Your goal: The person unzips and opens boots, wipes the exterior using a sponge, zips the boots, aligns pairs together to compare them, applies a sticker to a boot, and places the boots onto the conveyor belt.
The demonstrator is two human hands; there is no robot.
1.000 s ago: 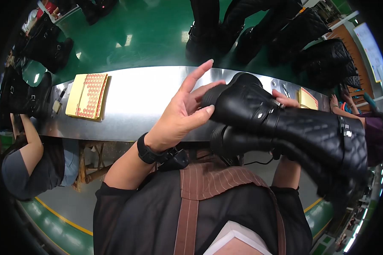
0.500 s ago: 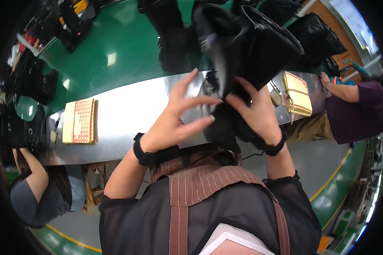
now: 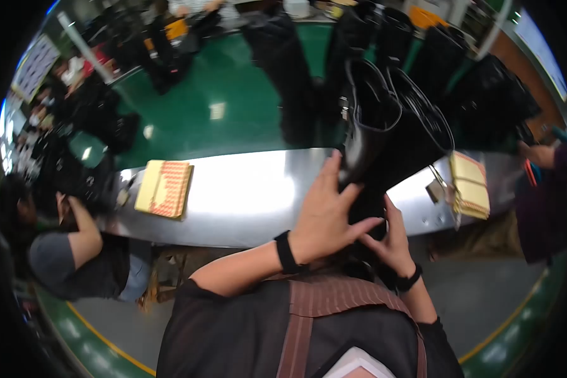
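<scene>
A pair of tall black boots [image 3: 373, 135] stands in front of me at the near edge of the metal bench, their wide shaft tops facing up and buckles on the left one. My left hand [image 3: 324, 220] lies along the left side of the boots, fingers up against the leather and thumb stretched across the front. Lower down on the right, my right hand [image 3: 394, 246] curls round the boots, thumb towards the left thumb. The feet of the boots are dark and mostly hidden by my hands and apron.
The shiny metal bench [image 3: 252, 195] borders a green surface [image 3: 214, 82] carrying several more black boots [image 3: 283, 69]. Bundles of yellow paper lie left [image 3: 164, 189] and right [image 3: 469, 183]. One person [image 3: 75, 258] sits at left; another [image 3: 542, 208] is at right.
My left hand, earlier spread apart from the boots, has come against their side. The right hand has slid lower. The boots' tops now show more clearly, and my view has shifted.
</scene>
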